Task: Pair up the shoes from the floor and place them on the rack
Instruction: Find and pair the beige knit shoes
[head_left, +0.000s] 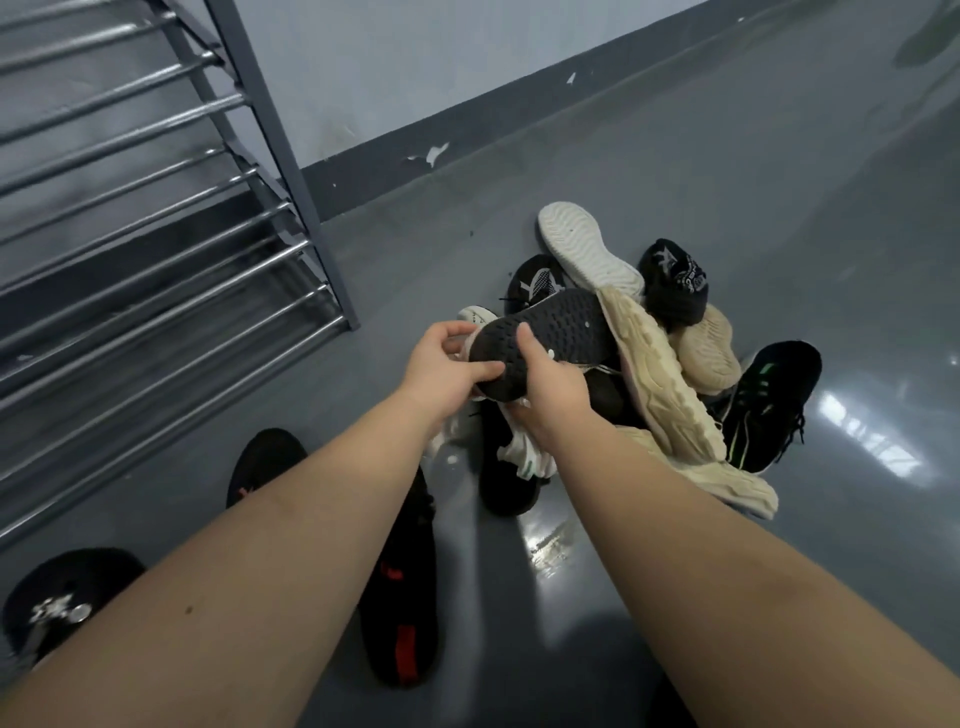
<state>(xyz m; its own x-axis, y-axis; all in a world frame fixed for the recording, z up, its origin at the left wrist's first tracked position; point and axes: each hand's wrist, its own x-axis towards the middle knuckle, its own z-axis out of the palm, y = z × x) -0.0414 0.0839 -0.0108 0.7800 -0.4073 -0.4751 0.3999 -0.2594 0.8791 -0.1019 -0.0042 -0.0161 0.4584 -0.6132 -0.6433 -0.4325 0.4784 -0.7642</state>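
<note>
I have a dark-soled shoe (550, 332) turned sole up over the pile (649, 364); my left hand (447, 371) pinches its heel end, thumb on the tread, and my right hand (550, 389) is closed round its side, thumb lying across the sole; both grips are firm on that one shoe. To my left the floor (415, 260) between the pile and the rack (156, 218) lies open; the rack's bars are bare, its upright post (291, 171) standing nearest the heap. Behind the pile the wall's dark skirting (467, 135) marks the edge; to the right the glossy floor runs free. Crowding the shoe are a white upturned sole (582, 249), cream chunky shoes (670, 379), a black shoe with green marks (769, 400); nearer me, beneath my forearms, a black shoe with red marks (405, 613) and a black cap-like item (57, 603), which I cannot identify.
</note>
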